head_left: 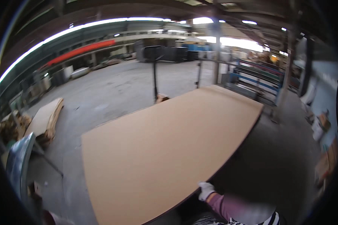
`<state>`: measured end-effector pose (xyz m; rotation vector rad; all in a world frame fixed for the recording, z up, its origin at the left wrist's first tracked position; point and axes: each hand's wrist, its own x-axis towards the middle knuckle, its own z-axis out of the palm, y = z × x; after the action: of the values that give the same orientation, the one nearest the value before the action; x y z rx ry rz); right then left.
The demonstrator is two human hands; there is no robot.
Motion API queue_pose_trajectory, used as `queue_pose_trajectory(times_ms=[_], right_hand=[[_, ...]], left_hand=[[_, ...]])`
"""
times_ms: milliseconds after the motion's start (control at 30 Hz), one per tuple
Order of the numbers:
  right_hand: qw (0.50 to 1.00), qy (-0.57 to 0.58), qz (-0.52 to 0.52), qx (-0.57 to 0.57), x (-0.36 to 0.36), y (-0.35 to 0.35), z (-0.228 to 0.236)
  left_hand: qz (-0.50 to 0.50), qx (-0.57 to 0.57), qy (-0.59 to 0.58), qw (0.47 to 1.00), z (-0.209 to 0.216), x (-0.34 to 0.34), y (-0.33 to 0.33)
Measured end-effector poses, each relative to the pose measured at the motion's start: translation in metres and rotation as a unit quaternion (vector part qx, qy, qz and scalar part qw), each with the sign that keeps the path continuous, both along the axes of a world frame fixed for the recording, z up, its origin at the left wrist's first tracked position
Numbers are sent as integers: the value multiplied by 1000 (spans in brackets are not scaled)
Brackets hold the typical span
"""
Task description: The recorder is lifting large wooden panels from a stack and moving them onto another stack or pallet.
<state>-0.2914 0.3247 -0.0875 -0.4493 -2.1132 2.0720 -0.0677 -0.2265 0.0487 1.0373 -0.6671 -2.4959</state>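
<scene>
A large flat brown board (pixel 157 150), which looks like cardboard or fibreboard, stretches from below me away to the far right. At its near right edge my right hand (pixel 205 192), in a white glove, grips the rim. A mauve sleeve (pixel 221 206) covers that forearm. What the fingers do under the board is hidden. My left hand does not show. Below the board's right side lies dark shadow, so what carries the board cannot be made out.
A stack of brown sheets (pixel 45 118) lies on the left, near a tilted shiny panel (pixel 18 165) with a thin leg. A dark upright post (pixel 155 78) stands beyond the board. Blue-framed machinery (pixel 255 80) and a column (pixel 285 86) are at the right.
</scene>
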Motion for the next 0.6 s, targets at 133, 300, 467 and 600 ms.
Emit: queue_pose_trajectory(times_ms=[133,300,467,600], right_hand=[[942,-153,-105,-281,6,-55,129],[952,-172,-175,-183,-19,1,89],[946,-128,-223,-196,-58,9,99],[926,-296,-216,-90,-65,-6,146]], left_hand=[[47,-170,-145,974,-49,13,-48],[-11,-260,-109,959,0,-35,-2],[1,-262,-111,959,4,-66,45],[-31,-260,-97,960,-23,-84,68]])
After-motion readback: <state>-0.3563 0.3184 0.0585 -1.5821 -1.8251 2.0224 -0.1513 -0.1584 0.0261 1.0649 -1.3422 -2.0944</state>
